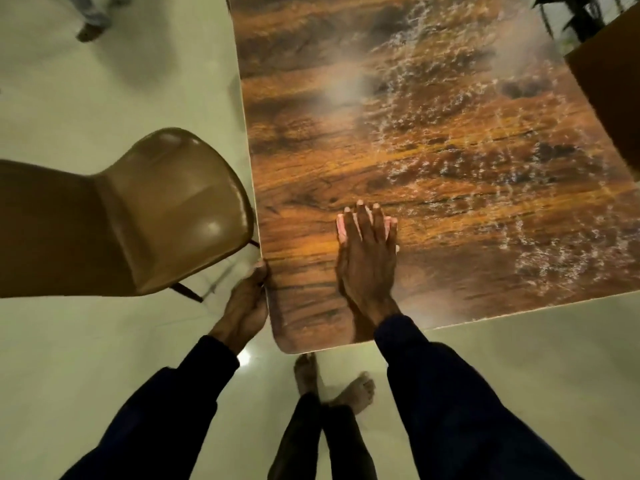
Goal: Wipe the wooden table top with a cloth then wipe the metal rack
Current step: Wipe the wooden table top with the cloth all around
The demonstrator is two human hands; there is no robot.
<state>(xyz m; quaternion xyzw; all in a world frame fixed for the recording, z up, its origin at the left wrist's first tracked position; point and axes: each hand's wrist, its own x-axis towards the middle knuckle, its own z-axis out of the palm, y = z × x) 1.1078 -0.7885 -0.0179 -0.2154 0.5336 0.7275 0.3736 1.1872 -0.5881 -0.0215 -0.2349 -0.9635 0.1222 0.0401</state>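
Right hand (pixel 367 261) presses flat on the cloth (pixel 340 232) at lower centre, left hand (pixel 247 303) grips the worktop (pixel 311 188) edge; worktop wiping looks unfinished, rack comes after.

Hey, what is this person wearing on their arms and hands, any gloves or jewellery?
Both arms wear dark navy long sleeves, the left sleeve and right sleeve ending at the wrists. The left hand and right hand are bare: no gloves, rings or watch show.

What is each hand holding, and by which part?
The left hand grips the table edge near its corner; the right hand presses flat on the cloth.
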